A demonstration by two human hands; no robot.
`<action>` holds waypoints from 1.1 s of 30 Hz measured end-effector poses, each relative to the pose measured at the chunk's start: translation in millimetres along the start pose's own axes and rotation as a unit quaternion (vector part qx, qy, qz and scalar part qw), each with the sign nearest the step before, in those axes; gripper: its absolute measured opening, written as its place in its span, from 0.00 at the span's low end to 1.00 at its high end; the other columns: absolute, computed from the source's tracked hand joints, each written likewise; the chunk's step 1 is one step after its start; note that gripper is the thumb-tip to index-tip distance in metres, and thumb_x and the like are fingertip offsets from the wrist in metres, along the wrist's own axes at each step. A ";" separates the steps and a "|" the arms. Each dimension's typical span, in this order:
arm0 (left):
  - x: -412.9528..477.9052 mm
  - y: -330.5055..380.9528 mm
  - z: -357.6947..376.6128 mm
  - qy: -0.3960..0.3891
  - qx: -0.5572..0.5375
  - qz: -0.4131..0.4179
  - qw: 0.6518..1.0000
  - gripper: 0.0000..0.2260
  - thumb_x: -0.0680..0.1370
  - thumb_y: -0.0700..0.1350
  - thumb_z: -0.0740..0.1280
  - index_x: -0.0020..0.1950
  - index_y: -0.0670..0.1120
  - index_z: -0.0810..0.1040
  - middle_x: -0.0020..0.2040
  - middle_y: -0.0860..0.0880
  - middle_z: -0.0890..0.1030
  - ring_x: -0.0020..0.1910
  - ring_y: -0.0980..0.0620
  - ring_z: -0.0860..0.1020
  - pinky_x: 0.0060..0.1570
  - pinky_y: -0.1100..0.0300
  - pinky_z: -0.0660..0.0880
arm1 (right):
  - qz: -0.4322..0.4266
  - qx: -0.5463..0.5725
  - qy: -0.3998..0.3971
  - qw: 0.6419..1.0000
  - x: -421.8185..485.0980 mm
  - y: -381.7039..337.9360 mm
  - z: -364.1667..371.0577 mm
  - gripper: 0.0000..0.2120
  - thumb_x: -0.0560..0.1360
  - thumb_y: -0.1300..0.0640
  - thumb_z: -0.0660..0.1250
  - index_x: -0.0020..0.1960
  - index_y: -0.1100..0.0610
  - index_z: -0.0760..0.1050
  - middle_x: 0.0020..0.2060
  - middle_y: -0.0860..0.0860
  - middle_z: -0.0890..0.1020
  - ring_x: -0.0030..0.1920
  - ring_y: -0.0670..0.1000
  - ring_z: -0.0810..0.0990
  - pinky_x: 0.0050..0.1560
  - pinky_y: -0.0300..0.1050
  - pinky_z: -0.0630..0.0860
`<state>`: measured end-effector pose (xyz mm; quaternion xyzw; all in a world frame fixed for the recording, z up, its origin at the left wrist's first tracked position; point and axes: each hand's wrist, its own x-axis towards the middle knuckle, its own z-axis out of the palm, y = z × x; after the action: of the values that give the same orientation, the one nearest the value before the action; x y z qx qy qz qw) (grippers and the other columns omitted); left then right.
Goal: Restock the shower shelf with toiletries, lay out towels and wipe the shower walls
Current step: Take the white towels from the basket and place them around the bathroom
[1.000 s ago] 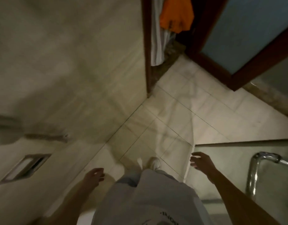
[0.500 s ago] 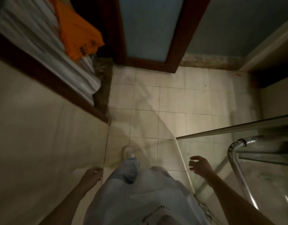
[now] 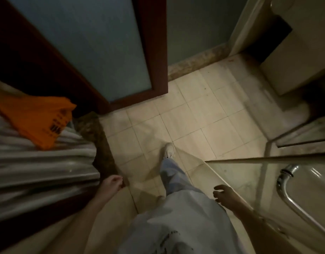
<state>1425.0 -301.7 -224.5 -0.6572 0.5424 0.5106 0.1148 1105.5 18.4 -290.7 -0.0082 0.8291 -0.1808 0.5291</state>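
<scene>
Far left there's a stack of pale folded towels (image 3: 38,167) in the doorway with an orange bag (image 3: 37,120) lying on top, no shower shelf or toiletries in view. Left hand (image 3: 113,183) hangs loose right next to the towels, fingers curled, holding nothing. Wood-framed frosted door (image 3: 103,46) stands above the tiled floor (image 3: 203,116), one white shoe (image 3: 168,150) stepping forward. Right hand (image 3: 225,195) is empty too, fingers spread, just beside the glass shower door (image 3: 249,171) with its chrome handle (image 3: 288,187).
</scene>
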 end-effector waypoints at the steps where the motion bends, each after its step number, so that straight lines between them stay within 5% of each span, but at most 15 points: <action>1: 9.2 12.5 -2.2 -0.002 0.002 -0.006 1.000 0.06 0.83 0.43 0.63 0.54 0.47 0.80 0.49 0.45 0.82 0.48 0.47 0.80 0.43 0.58 0.73 | 0.002 0.003 -0.003 1.000 9.3 -16.5 1.3 0.14 0.76 0.61 0.68 0.62 0.60 0.77 0.51 0.59 0.84 0.41 0.56 0.85 0.53 0.53 0.80; 8: 73.7 104.3 -26.4 -0.009 0.009 -0.065 0.998 0.08 0.83 0.42 0.63 0.57 0.41 0.79 0.48 0.43 0.81 0.47 0.46 0.79 0.44 0.55 0.74 | -0.040 0.019 0.006 0.999 56.6 -167.6 -46.2 0.16 0.79 0.58 0.66 0.65 0.59 0.75 0.49 0.54 0.83 0.43 0.52 0.84 0.46 0.47 0.80; 12: 114.7 179.2 -37.5 -0.023 0.059 -0.015 0.998 0.08 0.82 0.44 0.64 0.59 0.47 0.78 0.53 0.44 0.83 0.52 0.45 0.81 0.50 0.54 0.77 | -0.079 0.056 0.043 0.994 76.9 -246.4 -95.1 0.15 0.79 0.57 0.65 0.65 0.58 0.75 0.47 0.55 0.84 0.47 0.55 0.84 0.52 0.51 0.81; 16: 154.1 268.9 -33.1 -0.050 0.079 0.034 0.995 0.06 0.82 0.40 0.64 0.58 0.44 0.78 0.50 0.42 0.82 0.48 0.46 0.80 0.43 0.60 0.74 | -0.088 0.103 0.081 0.987 92.8 -295.4 -135.3 0.14 0.78 0.56 0.65 0.63 0.55 0.76 0.45 0.54 0.85 0.47 0.54 0.85 0.55 0.54 0.80; 25: 262.3 440.6 8.6 -0.136 0.242 0.105 0.955 0.06 0.80 0.34 0.65 0.56 0.36 0.77 0.42 0.41 0.81 0.37 0.47 0.77 0.33 0.61 0.71 | 0.075 0.177 0.127 0.973 101.7 -271.1 -164.6 0.14 0.78 0.56 0.66 0.63 0.56 0.76 0.46 0.52 0.83 0.45 0.52 0.85 0.42 0.42 0.76; 29: 306.7 524.0 34.1 -0.177 0.340 0.143 0.912 0.06 0.80 0.38 0.66 0.56 0.41 0.80 0.45 0.41 0.83 0.43 0.44 0.81 0.49 0.49 0.79 | 0.153 0.225 0.166 0.948 86.8 -259.0 -171.7 0.13 0.78 0.56 0.67 0.62 0.56 0.77 0.49 0.55 0.83 0.46 0.55 0.84 0.48 0.44 0.77; 33: 297.9 630.9 78.8 -0.203 0.375 0.209 0.880 0.04 0.81 0.43 0.66 0.52 0.46 0.81 0.46 0.45 0.84 0.48 0.45 0.82 0.52 0.51 0.77 | 0.187 0.281 0.185 0.923 85.7 -262.7 -174.3 0.14 0.79 0.55 0.67 0.63 0.57 0.76 0.46 0.53 0.83 0.44 0.53 0.85 0.47 0.45 0.78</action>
<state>825.4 -666.7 -243.0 -0.3183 0.7828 0.4030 0.3514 867.7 -193.9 -219.3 0.3296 0.8135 -0.3027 0.3714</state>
